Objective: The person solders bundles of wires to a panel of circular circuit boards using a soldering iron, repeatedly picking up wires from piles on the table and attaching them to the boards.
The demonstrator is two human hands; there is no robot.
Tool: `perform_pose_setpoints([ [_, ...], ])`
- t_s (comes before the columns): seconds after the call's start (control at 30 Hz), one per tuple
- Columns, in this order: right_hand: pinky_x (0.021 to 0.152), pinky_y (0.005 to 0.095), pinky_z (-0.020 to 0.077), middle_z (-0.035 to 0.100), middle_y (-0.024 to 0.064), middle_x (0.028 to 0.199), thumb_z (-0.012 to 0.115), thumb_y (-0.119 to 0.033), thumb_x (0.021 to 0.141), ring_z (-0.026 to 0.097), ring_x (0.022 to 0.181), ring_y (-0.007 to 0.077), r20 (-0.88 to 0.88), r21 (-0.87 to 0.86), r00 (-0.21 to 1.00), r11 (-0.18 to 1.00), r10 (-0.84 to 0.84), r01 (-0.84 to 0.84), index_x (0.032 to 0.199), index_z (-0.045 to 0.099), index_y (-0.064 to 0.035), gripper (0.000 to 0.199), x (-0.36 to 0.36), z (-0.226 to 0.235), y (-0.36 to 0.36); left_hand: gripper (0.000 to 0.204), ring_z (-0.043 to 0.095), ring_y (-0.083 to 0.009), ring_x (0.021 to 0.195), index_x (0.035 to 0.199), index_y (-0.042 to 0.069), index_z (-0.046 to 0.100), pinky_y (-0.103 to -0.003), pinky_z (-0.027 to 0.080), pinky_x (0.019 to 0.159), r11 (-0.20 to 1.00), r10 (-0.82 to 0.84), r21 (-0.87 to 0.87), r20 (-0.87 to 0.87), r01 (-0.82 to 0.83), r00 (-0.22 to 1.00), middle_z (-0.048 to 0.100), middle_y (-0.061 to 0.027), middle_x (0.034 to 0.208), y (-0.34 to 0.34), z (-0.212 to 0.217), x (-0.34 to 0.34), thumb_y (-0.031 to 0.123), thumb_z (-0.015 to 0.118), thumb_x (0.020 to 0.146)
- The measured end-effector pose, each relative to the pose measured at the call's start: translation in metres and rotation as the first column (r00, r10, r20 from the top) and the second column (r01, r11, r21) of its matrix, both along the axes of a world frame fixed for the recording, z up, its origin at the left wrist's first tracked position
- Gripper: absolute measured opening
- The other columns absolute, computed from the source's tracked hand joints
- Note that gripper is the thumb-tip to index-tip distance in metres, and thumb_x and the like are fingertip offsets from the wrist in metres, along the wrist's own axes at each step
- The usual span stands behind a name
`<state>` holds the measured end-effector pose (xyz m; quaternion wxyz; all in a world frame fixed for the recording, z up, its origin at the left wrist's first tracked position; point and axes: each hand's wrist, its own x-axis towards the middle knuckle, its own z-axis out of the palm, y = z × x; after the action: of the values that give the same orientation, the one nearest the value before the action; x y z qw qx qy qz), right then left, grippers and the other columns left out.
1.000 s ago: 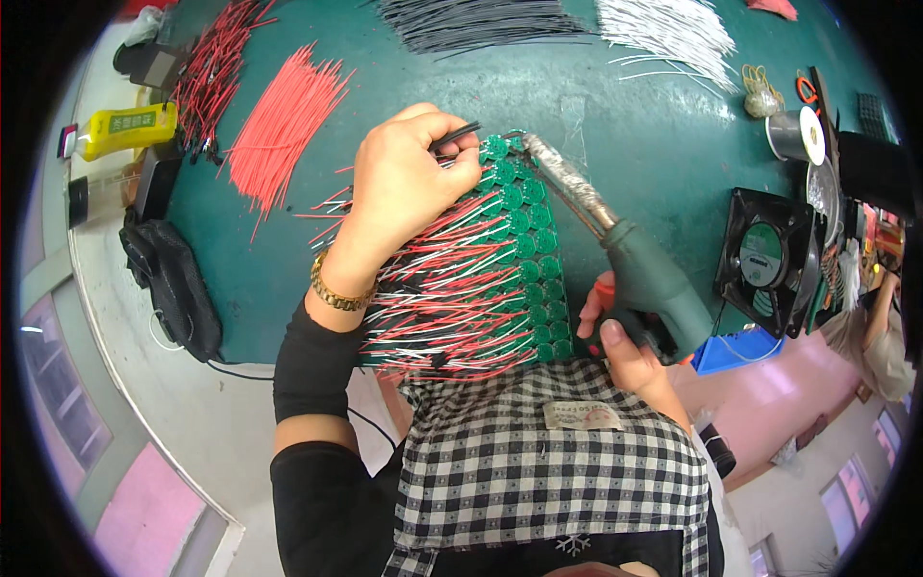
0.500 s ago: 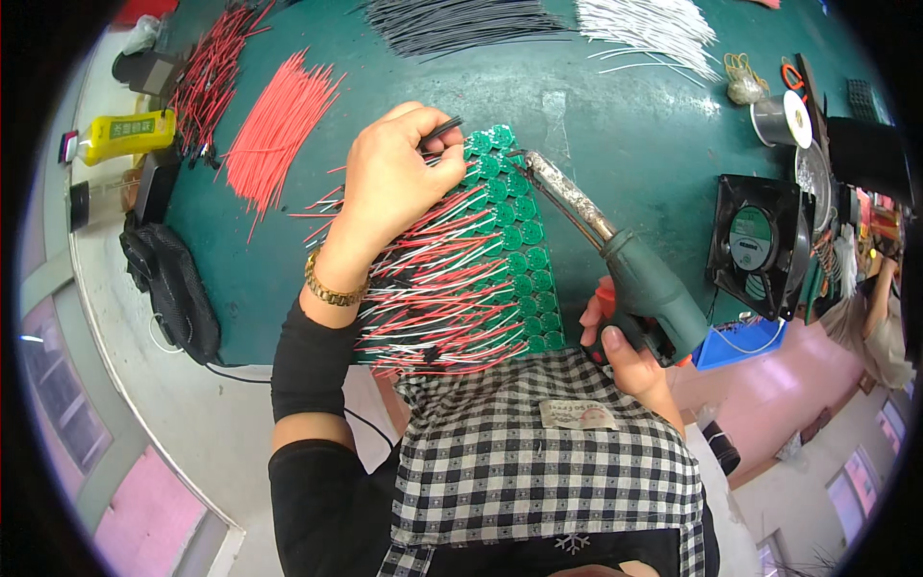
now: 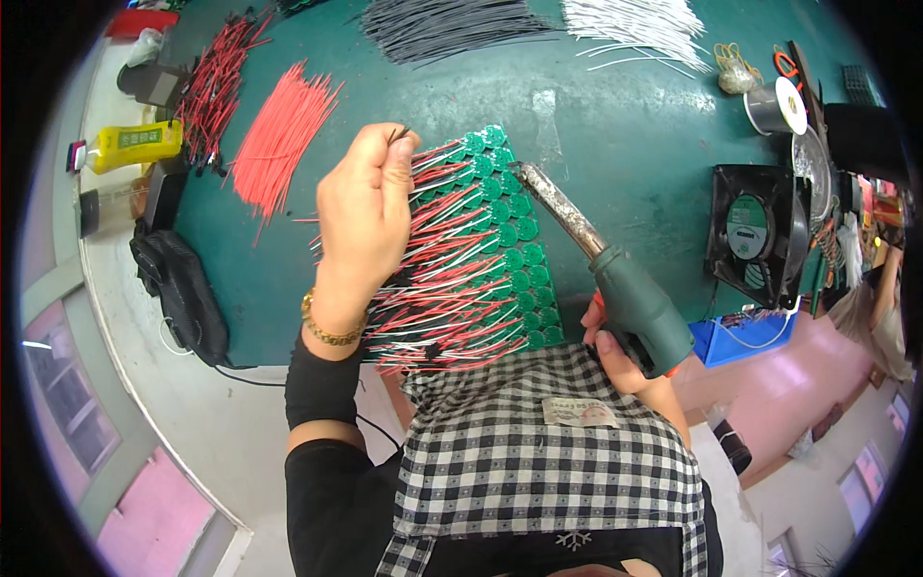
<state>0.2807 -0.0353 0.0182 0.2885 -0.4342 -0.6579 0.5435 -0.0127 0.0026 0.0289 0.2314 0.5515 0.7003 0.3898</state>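
My left hand (image 3: 365, 207) is closed on a small bunch of black wires (image 3: 399, 136), whose ends poke out above the fingers. It hovers left of the top rows of a panel of round green circuit boards (image 3: 529, 230). Red and white wires (image 3: 447, 284), with some black among them, fan out leftward from the boards. My right hand (image 3: 623, 363) grips a dark green soldering gun (image 3: 646, 310) with a red trigger. Its tip is beside the right edge of the panel's upper rows; whether it touches a board cannot be made out.
Bundles of red wires (image 3: 284, 144), black wires (image 3: 452, 29) and white wires (image 3: 635, 29) lie on the green table. A solder spool (image 3: 777, 107) and a black fan (image 3: 760, 236) stand at right. Left are a yellow bottle (image 3: 139, 140) and a black mesh bag (image 3: 183, 288).
My left hand has moved left, away from the boards, and turned more upright, with less of the black wires showing. The soldering gun has shifted slightly down and left.
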Motion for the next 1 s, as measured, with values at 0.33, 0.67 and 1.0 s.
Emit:
perform_pose_setpoints([
  [0.33, 0.059, 0.0292, 0.0523, 0.067, 0.007, 0.079, 0.064, -0.005, 0.076, 0.064, 0.063, 0.0177, -0.04, -0.138, 0.997, 0.989, -0.063, 0.057, 0.089, 0.065, -0.0021, 0.014, -0.002, 0.004, -0.002, 0.005, 0.054, -0.0124, 0.07, 0.088, -0.003, 0.062, -0.026, 0.045, 0.062, 0.987, -0.161, 0.014, -0.089, 0.163, 0.983, 0.058, -0.0068, 0.081, 0.004, -0.007, -0.001, 0.001, 0.064, 0.085],
  [0.67, 0.057, 0.0248, 0.0451, 0.058, 0.0108, 0.09, 0.058, -0.014, 0.083, 0.055, 0.068, 0.0126, -0.101, -0.15, 0.994, 0.987, 0.042, -0.057, 0.127, 0.047, -0.0004, 0.047, 0.006, -0.01, -0.003, 0.012, 0.059, -0.0184, 0.072, 0.089, -0.001, 0.063, -0.03, 0.047, 0.061, 0.947, -0.295, -0.17, -0.126, 0.272, 0.947, 0.056, -0.0083, 0.084, 0.005, -0.006, -0.012, 0.0, 0.068, 0.079],
  [1.0, 0.058, 0.0263, 0.0453, 0.058, 0.0114, 0.089, 0.058, -0.014, 0.083, 0.055, 0.068, 0.0133, -0.126, -0.17, 0.992, 0.985, 0.004, -0.025, 0.126, 0.047, -0.0009, 0.046, 0.004, -0.008, -0.006, 0.01, 0.056, -0.0206, 0.065, 0.086, -0.001, 0.06, -0.031, 0.046, 0.058, 0.952, -0.306, -0.08, -0.162, 0.297, 0.938, 0.055, -0.01, 0.079, 0.005, -0.011, -0.009, -0.002, 0.067, 0.079],
])
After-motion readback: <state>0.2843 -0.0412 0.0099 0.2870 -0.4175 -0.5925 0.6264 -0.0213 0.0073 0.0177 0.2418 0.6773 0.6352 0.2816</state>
